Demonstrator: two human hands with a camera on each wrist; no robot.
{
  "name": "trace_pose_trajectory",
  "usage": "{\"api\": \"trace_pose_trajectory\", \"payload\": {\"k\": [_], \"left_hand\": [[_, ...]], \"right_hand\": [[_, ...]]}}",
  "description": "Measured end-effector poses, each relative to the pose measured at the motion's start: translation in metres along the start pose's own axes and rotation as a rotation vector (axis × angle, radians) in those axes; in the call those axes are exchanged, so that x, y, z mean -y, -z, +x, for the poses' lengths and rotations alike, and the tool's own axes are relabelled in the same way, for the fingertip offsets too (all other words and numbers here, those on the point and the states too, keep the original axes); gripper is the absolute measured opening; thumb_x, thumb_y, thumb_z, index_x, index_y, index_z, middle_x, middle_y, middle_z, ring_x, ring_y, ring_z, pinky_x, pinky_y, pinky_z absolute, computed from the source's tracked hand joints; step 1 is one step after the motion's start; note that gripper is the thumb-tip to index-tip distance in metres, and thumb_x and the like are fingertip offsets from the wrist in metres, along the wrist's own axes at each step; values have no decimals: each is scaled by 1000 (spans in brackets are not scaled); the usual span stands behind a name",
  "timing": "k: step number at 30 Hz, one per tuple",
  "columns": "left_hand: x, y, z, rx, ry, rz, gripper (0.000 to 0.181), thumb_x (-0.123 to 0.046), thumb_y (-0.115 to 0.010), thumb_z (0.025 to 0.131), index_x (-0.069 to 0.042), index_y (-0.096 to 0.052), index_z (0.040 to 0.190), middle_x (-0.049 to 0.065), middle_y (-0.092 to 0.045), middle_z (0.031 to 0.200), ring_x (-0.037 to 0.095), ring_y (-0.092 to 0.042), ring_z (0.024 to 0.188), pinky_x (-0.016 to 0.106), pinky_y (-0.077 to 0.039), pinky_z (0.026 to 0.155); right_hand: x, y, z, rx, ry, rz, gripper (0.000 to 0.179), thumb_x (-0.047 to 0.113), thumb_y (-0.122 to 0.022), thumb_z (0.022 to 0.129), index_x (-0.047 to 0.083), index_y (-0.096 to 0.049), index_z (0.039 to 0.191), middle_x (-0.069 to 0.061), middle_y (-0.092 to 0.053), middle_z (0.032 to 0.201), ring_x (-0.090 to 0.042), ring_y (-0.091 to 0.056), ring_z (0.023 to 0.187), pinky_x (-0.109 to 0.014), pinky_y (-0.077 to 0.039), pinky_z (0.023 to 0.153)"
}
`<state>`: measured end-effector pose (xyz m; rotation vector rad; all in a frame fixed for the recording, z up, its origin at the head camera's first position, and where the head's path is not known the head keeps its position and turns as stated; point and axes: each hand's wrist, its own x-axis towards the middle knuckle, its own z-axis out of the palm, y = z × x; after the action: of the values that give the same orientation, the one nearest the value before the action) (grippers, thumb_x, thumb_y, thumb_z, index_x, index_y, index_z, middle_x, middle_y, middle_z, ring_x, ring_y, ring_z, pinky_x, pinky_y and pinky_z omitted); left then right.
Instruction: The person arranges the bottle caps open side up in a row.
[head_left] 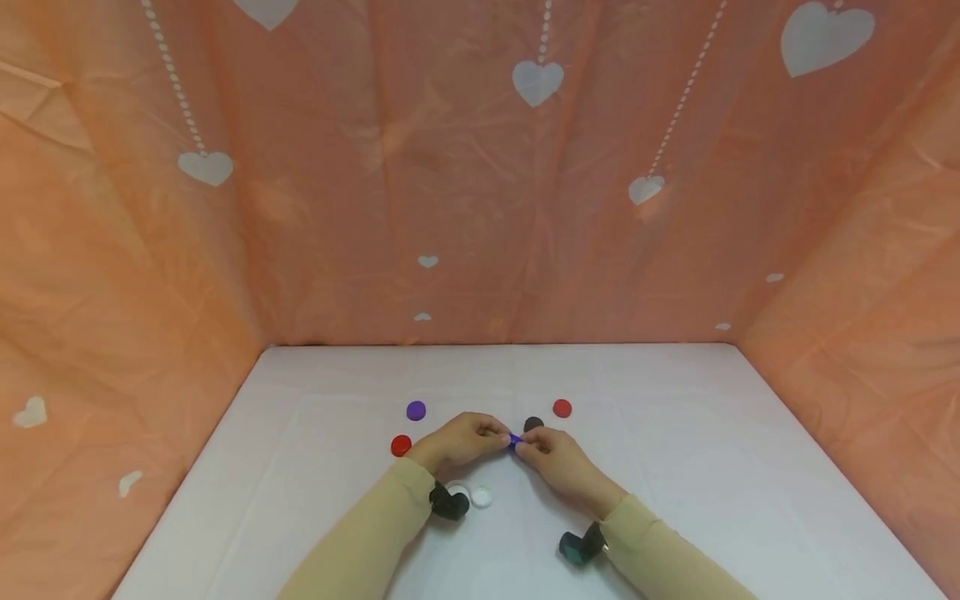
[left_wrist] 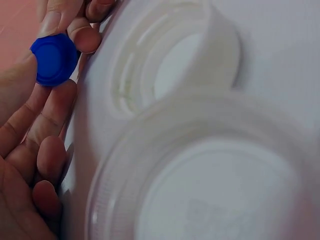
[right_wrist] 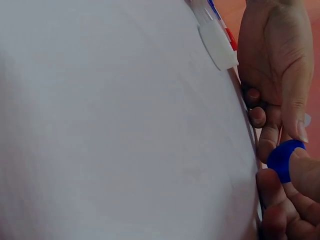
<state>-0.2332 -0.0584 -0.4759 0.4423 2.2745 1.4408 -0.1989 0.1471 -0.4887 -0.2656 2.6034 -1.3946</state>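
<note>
Both hands meet over the table around a small blue bottle cap (head_left: 513, 441). My left hand (head_left: 463, 440) pinches it between thumb and fingers from the left. From the other side, the thumb and fingers of my right hand (head_left: 564, 463) pinch it too. The left wrist view shows the round blue cap (left_wrist: 52, 60) face on, its ring-shaped rim visible. In the right wrist view a thumb partly covers the blue cap (right_wrist: 282, 160). A black cap (head_left: 533, 423) lies just behind the right fingers, partly hidden. By the left wrist sits a red cap (head_left: 401, 445).
A purple cap (head_left: 416, 410) lies at the back left, another red cap (head_left: 562, 408) at the back right. Under the left wrist camera stand a white cap (head_left: 481, 497) and a white ring-like lid (left_wrist: 225, 55). Orange cloth (head_left: 495, 250) with hearts walls the white table (head_left: 315, 400).
</note>
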Motion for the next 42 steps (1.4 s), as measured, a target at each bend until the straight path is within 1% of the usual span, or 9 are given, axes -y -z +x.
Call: {"api": "trace_pose_trajectory", "payload": {"k": [6, 12, 17, 21, 24, 31, 35, 37, 42], "left_hand": [[2, 0, -3, -18, 33, -39, 12, -24, -69, 91, -15, -72, 98, -1, -68, 90, 16, -56, 93, 40, -39, 91], [-1, -3, -12, -46, 69, -36, 12, -26, -68, 91, -15, -73, 92, -1, -65, 91, 18, -53, 92, 39, -39, 87], [-14, -4, -21, -78, 9, -3, 15, -28, -65, 93, -15, -73, 95, 1, -67, 92, 20, -57, 88, 35, -46, 79], [-20, 1, -30, -113, -11, -1, 18, -29, -64, 94, -14, -71, 100, 0, -68, 93, 19, -60, 88, 35, -48, 80], [-18, 2, -36, -129, -13, -10, 17, -28, -64, 94, -14, -69, 101, -4, -68, 93, 15, -60, 90, 35, -48, 81], [-8, -3, -46, -163, -98, 15, 13, -24, -62, 95, -12, -69, 98, -4, -69, 88, 14, -61, 86, 33, -47, 76], [-8, -4, -51, -178, -90, 21, 13, -24, -63, 95, -13, -68, 98, -3, -70, 87, 14, -60, 82, 32, -47, 72], [-9, -3, -52, -181, -74, 18, 14, -25, -62, 96, -14, -68, 99, -2, -70, 87, 14, -60, 81, 32, -46, 72], [-10, -2, -53, -194, -89, 10, 15, -24, -61, 96, -11, -66, 102, 4, -71, 84, 18, -61, 78, 30, -45, 67]], "right_hand": [[4, -4, -1, -49, 6, 33, 19, 29, -66, 92, 10, -67, 97, 1, -66, 88, -16, -55, 83, -34, -42, 76], [3, -2, -5, -29, -14, 95, 19, 29, -62, 96, 10, -66, 94, 0, -66, 81, -15, -54, 78, -28, -43, 69], [11, 6, -9, -63, 28, 65, 16, 28, -61, 96, 13, -66, 97, -1, -68, 86, -17, -56, 80, -30, -44, 72], [21, 9, -11, -63, 86, 61, 14, 26, -61, 96, 13, -67, 99, 0, -70, 90, -17, -59, 84, -33, -46, 77], [26, 7, -13, -21, 105, 70, 15, 25, -61, 96, 12, -66, 101, 0, -70, 91, -18, -61, 84, -34, -47, 76], [27, 1, -19, 43, 124, 71, 15, 18, -63, 95, 10, -62, 107, -5, -69, 86, -22, -61, 76, -30, -47, 66], [28, -2, -20, 52, 147, 59, 16, 15, -63, 94, 9, -62, 108, -7, -67, 86, -23, -62, 72, -28, -49, 60], [29, -3, -20, 44, 157, 35, 15, 15, -63, 94, 10, -63, 108, -6, -66, 87, -21, -61, 73, -28, -49, 60], [30, -4, -18, 29, 176, -14, 16, 14, -65, 93, 13, -64, 108, -2, -63, 87, -17, -58, 76, -28, -50, 63]]}}
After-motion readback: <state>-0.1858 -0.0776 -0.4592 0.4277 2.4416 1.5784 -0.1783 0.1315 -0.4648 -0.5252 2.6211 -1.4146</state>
